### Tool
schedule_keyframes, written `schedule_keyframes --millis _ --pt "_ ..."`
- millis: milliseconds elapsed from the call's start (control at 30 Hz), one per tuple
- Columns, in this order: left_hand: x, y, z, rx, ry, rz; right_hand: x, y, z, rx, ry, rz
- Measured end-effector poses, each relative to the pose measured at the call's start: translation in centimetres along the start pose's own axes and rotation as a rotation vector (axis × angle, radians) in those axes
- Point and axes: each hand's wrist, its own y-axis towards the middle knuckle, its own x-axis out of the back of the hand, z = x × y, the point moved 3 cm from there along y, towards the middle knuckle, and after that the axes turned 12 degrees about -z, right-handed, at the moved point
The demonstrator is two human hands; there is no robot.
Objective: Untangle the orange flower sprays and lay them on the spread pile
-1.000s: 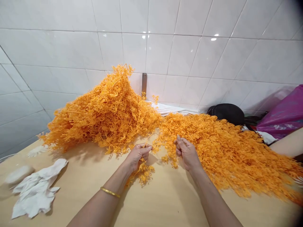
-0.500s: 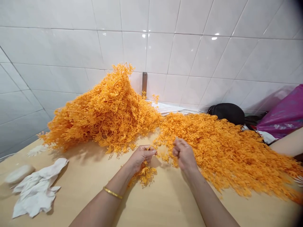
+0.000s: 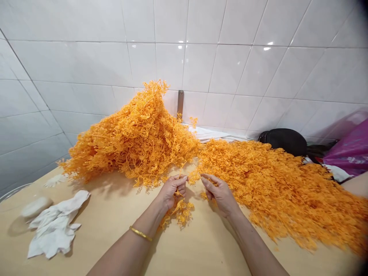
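My left hand (image 3: 173, 190), with a gold bangle on its wrist, is closed around a small bunch of orange sprigs (image 3: 182, 212) that hangs below the palm. Thin orange pieces also poke up above its fingertips. To its right, my right hand (image 3: 217, 191) has its thumb and forefinger slightly apart near a small orange cluster (image 3: 194, 177); nothing can be made out in its grasp. Behind my left hand rises a tall orange heap (image 3: 135, 138). A wide, flatter orange pile (image 3: 276, 184) spreads to the right.
On the table (image 3: 115, 230), a crumpled white cloth (image 3: 57, 226) and a pale oval object (image 3: 36, 207) lie at left. A black case (image 3: 284, 141) and purple bag (image 3: 349, 149) stand at back right, near part of an arm (image 3: 356, 185). A tiled wall closes off the back.
My right hand has moved left toward my left hand, and its fingers have loosened from a curled shape. My left hand still holds the bunch. The whole view has shifted slightly.
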Motion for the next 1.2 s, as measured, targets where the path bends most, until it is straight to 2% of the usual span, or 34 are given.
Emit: schedule_keyframes --millis 167,267,333,400,500,600,700,867,900,967,1033,1100,1200 --pt "-0.3 -0.3 0.1 -0.026 0.062 0.008 -1.3 -0.1 -0.7 0.020 0.065 0.076" --pt "-0.3 -0.5 0.2 -0.038 0.123 -0.002 -1.1 0.2 -0.7 0.075 0.129 0.011" --pt "-0.5 -0.6 0.2 -0.044 0.161 0.011 -0.5 0.5 -0.6 0.126 0.075 -0.073" --pt "-0.8 -0.7 0.3 -0.054 0.186 0.031 0.1 0.5 -0.3 0.256 -0.121 -0.184" --pt "-1.2 -0.8 0.6 -0.060 0.198 0.053 0.6 0.2 0.7 0.575 -0.550 -0.385" --pt "-1.4 -1.1 0.7 -0.053 0.198 0.055 0.4 0.0 1.3 0.754 -0.834 -0.469" --pt "-1.3 -1.1 0.6 -0.057 0.197 0.060 1.4 0.6 1.8 0.758 -0.925 -0.505" --pt "0.1 -0.5 -0.1 -0.040 0.111 -0.007 5.8 1.5 3.0 0.569 -0.800 -0.803" --pt "0.3 -0.3 -0.2 -0.038 0.086 -0.026 6.1 1.5 3.0 0.539 -0.748 -0.770" --pt "0.6 0.0 -0.3 -0.026 0.054 -0.049 5.4 1.3 2.6 0.474 -0.598 -0.587" --pt "0.8 0.2 -0.3 -0.021 0.042 -0.064 3.7 1.0 1.9 0.371 -0.419 -0.357" --pt "0.8 0.3 -0.2 -0.026 0.038 -0.071 1.8 0.5 1.1 0.257 -0.290 -0.180" --pt "0.7 0.2 -0.1 -0.023 0.045 -0.066 0.2 0.1 0.4 0.178 -0.241 -0.039"
